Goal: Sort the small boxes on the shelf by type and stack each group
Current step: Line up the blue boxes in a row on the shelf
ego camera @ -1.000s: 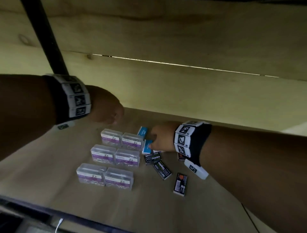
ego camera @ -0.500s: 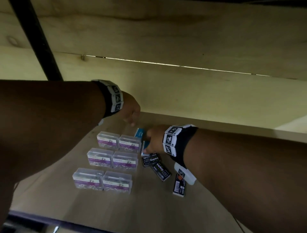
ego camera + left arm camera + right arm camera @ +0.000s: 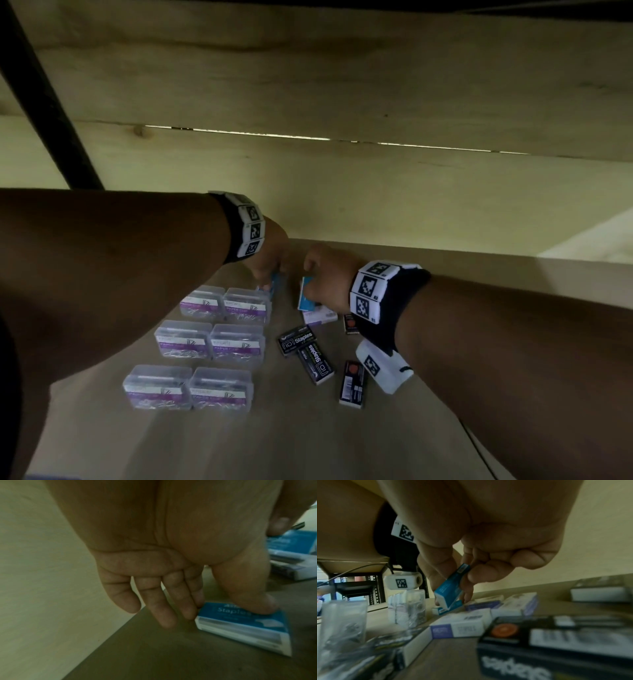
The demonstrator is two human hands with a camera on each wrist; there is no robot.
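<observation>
Both hands at the back of the shelf [image 3: 308,442], close to the rear wall.

My right hand [image 3: 325,274] grasps a blue staple box [image 3: 452,588] between thumb and curled fingers; the box is tilted, its lower corner down by another blue box [image 3: 448,609] lying flat on the shelf. In the head view the held box [image 3: 306,296] sits just left of my palm.

My left hand [image 3: 270,257] is on a second blue staple box [image 3: 243,627] that lies flat on the shelf: thumb pressing its top face, fingertips [image 3: 188,609] against its far end. Grip closed on it, a light pinch. The box has not left the shelf.

Left of my hands, six clear paper-clip boxes [image 3: 209,342] stand in three rows of two, touching side by side. Right of them, two black "Staples" boxes [image 3: 305,349] lie loose, at angles to each other. A black box with an orange dot [image 3: 352,383] lies near my right wrist, another [image 3: 350,323] partly hidden under it. A white-and-purple box [image 3: 318,313] lies just below my right hand.
</observation>
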